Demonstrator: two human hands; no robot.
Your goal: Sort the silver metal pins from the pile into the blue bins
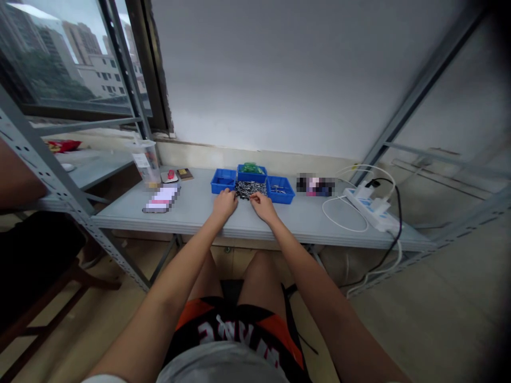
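A heap of small, shiny metal pieces [250,189] lies on the grey table between three blue trays; they are too small to name. At its left edge, my left hand [225,203] is closed, fingers bent together at the pieces; what they grip is hidden. My right hand [262,206] is at the heap's front right side, with thumb and fingers pinched over something too small to make out. The left blue tray [222,188] looks bare inside. Green material sits in the back blue tray [240,175]. A few thin metal pieces lie in the right blue tray [282,199].
A phone [162,198] and a clear plastic cup [146,162] are at the table's left. A blurred dark and pink object [315,185] lies right of the trays. Further right are a power strip [369,210] and loose cables. Metal uprights [90,199] frame the table [191,215].
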